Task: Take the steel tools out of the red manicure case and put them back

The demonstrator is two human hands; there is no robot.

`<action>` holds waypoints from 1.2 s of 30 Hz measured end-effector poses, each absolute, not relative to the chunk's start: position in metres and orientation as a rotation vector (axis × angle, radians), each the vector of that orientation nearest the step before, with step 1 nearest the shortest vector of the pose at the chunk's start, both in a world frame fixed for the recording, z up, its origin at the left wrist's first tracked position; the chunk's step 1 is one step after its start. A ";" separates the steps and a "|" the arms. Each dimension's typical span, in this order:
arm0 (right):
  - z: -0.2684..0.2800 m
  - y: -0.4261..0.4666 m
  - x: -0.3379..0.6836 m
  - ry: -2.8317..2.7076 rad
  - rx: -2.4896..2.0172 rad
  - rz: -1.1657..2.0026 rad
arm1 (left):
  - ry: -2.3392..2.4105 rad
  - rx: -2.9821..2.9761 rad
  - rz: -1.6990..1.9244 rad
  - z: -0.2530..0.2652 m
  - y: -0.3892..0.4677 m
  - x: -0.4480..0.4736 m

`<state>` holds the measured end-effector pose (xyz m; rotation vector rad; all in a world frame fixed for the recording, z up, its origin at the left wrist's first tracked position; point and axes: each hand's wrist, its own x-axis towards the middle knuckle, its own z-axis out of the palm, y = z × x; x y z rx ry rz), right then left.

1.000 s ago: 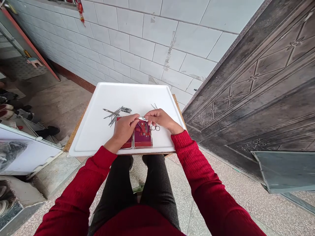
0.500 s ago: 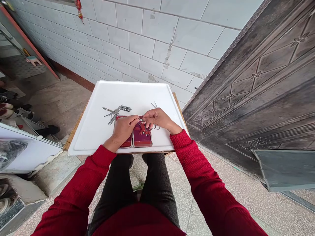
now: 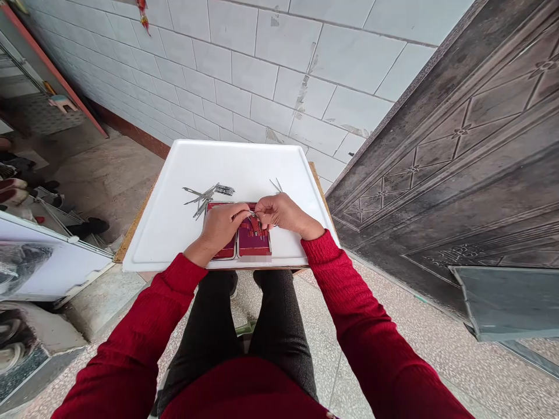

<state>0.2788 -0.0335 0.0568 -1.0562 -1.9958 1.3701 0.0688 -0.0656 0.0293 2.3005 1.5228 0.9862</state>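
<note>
An open dark-red manicure case (image 3: 254, 249) lies near the front edge of the white tray (image 3: 152, 235), with several small tools in its right half. Above the case, my left hand (image 3: 222, 226) pinches a small shiny metal tool (image 3: 252, 214) whose kind I cannot make out. My right hand (image 3: 279, 212) has its thumb and fingers closed on the same tool from the other side. Left of the case lie loose metal manicure tools (image 3: 201, 199), and nail clippers (image 3: 225, 190) are by its top edge. Scissors (image 3: 276, 185) stick out beyond my right hand, partly hidden by it.
The tray rests on a wooden table (image 3: 126, 237) against a white tiled wall (image 3: 253, 75). A dark carved door (image 3: 414, 169) stands to the right. At the left is a white cabinet (image 3: 43, 262).
Both hands stay over the case with the small metal tool between them. My right-hand fingers have shifted slightly, covering more of the scissors handles. The view has tilted a little.
</note>
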 end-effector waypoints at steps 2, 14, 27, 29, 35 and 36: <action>0.055 -0.034 0.279 -2.010 -1.044 1.337 | 1.516 2.289 1.004 0.030 -0.065 0.068; 0.055 -0.035 0.278 -2.035 -1.031 1.339 | 1.505 2.277 1.010 0.030 -0.064 0.068; 0.058 -0.036 0.275 -2.328 -1.029 0.895 | 1.500 2.303 0.916 0.028 -0.064 0.066; 0.059 -0.035 0.274 -2.424 -1.000 0.743 | 1.489 2.296 0.906 0.028 -0.064 0.065; 0.067 -0.037 0.268 -2.622 -1.014 0.400 | 1.442 2.267 0.950 0.029 -0.065 0.065; 0.070 -0.039 0.266 -2.655 -1.037 0.340 | 1.435 2.258 0.967 0.029 -0.065 0.066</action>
